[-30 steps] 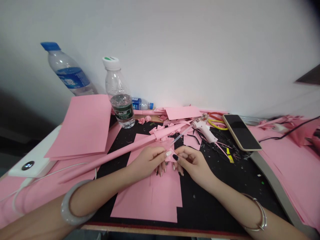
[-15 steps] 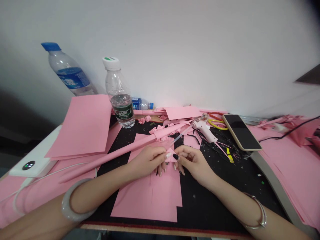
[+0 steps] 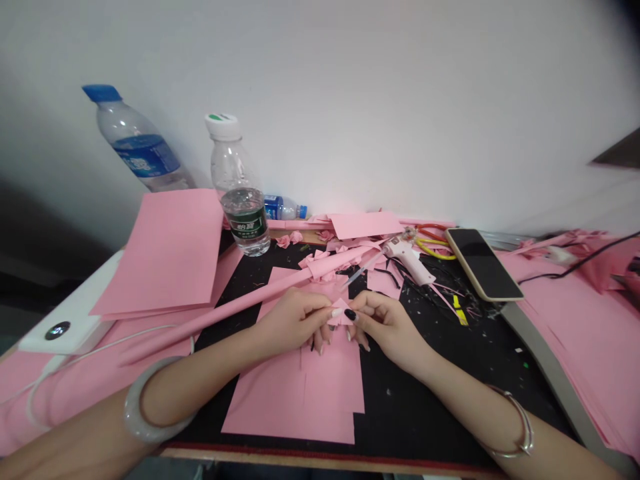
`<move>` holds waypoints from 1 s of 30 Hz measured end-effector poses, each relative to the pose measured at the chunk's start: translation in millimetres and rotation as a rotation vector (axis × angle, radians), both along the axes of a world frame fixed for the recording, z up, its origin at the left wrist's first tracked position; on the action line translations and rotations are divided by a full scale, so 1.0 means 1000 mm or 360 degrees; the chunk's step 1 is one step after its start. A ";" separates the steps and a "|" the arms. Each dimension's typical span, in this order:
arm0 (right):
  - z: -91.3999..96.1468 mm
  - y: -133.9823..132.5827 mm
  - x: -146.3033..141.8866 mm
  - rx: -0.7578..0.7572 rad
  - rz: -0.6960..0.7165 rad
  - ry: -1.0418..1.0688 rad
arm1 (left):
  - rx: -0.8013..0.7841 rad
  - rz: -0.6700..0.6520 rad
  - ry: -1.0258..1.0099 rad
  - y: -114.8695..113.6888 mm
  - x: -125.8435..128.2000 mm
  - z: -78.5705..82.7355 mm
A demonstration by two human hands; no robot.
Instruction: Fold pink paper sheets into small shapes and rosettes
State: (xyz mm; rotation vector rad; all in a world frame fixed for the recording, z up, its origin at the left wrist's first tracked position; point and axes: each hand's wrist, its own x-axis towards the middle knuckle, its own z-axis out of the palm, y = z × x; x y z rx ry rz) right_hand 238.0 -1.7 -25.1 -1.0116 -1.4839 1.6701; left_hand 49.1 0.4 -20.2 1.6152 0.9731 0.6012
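Between my two hands is a small folded piece of pink paper (image 3: 342, 313). My left hand (image 3: 295, 320) pinches its left side between thumb and fingers. On its right side, my right hand (image 3: 387, 327) grips it the same way, the black-nailed thumb on top. Both thumbs nearly meet at the middle of the paper; the fingers behind it are partly hidden. Below my hands lie flat pink paper sheets (image 3: 295, 407) on the black mat (image 3: 405, 420). A long rolled pink paper tube (image 3: 240, 307) runs diagonally just behind my left hand.
A white glue gun (image 3: 410, 260) and a phone (image 3: 484, 263) lie behind my right hand. An upright water bottle (image 3: 245, 213) and a leaning blue-capped bottle (image 3: 145, 150) stand at the left. A white power bank (image 3: 75, 320) sits left; pink sheets (image 3: 590, 347) are stacked right.
My hands stay almost in place, with only slight finger movement on the small pink paper. Nothing else has visibly moved.
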 end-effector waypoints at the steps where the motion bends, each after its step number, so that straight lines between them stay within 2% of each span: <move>1: 0.000 0.000 0.000 0.0008 0.0000 -0.0002 | -0.0008 0.0006 -0.0019 0.000 0.000 0.000; 6: -0.002 0.002 0.001 0.0036 -0.0006 0.0023 | -0.0049 0.0046 -0.0099 0.001 0.002 -0.001; 12: -0.002 0.002 0.001 0.0024 -0.0008 0.0022 | -0.0306 0.0071 -0.0237 0.001 0.005 -0.003; 18: -0.002 0.001 0.000 0.0003 -0.0011 0.0014 | -0.0447 0.0072 -0.0323 0.003 0.005 -0.005; 25: -0.003 -0.001 -0.001 -0.0003 -0.0016 0.0002 | -0.0405 0.0098 -0.0318 -0.001 0.004 -0.005; 30: -0.001 -0.003 -0.002 -0.0046 -0.0023 0.0021 | -0.0336 0.0219 -0.0248 -0.007 0.007 -0.004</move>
